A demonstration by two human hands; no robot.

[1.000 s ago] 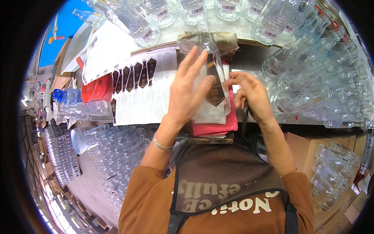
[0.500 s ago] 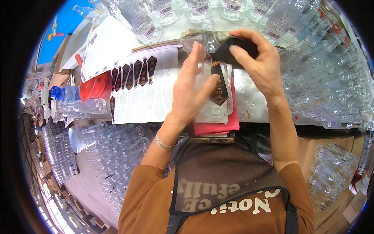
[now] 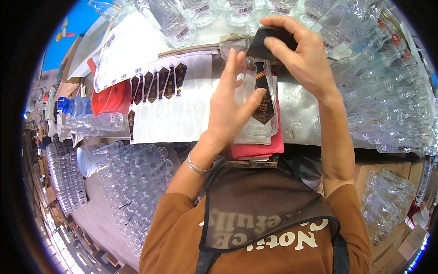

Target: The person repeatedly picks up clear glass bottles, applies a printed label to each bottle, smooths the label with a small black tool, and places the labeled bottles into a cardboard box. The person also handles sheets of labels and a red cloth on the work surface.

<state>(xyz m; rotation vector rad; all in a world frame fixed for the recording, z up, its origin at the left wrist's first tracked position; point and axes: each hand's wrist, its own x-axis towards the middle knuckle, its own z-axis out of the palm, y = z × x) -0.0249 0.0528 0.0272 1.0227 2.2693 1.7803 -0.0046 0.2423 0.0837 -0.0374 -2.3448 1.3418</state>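
Note:
A clear glass bottle (image 3: 275, 126) lies on its back, base toward me, with a black tie-shaped label (image 3: 263, 98) on its upper face. White paper and a pink cloth (image 3: 258, 150) are beneath it. My left hand (image 3: 230, 101) is at the bottle's left side, fingers stretched out and thumb reaching over the label's edge. In my right hand (image 3: 299, 52) a flat black scraper (image 3: 269, 42) is pinched between thumb and fingers, over the bottle's neck. The scraper and hand hide most of that neck. A greyish folded cloth (image 3: 234, 45) lies beside the neck.
A sheet of black tie-shaped labels (image 3: 169, 114) lies to the left, near a red plastic scoop (image 3: 107, 99). Labelled bottles (image 3: 242, 13) stand along the back. Many clear bottles (image 3: 383, 100) crowd the right side, more (image 3: 132, 182) the lower left. Cardboard boxes (image 3: 397, 237) sit lower right.
The scraper has moved slightly up along the bottle and now covers more of its neck. The whole view has shifted a little; my left hand stays beside the bottle.

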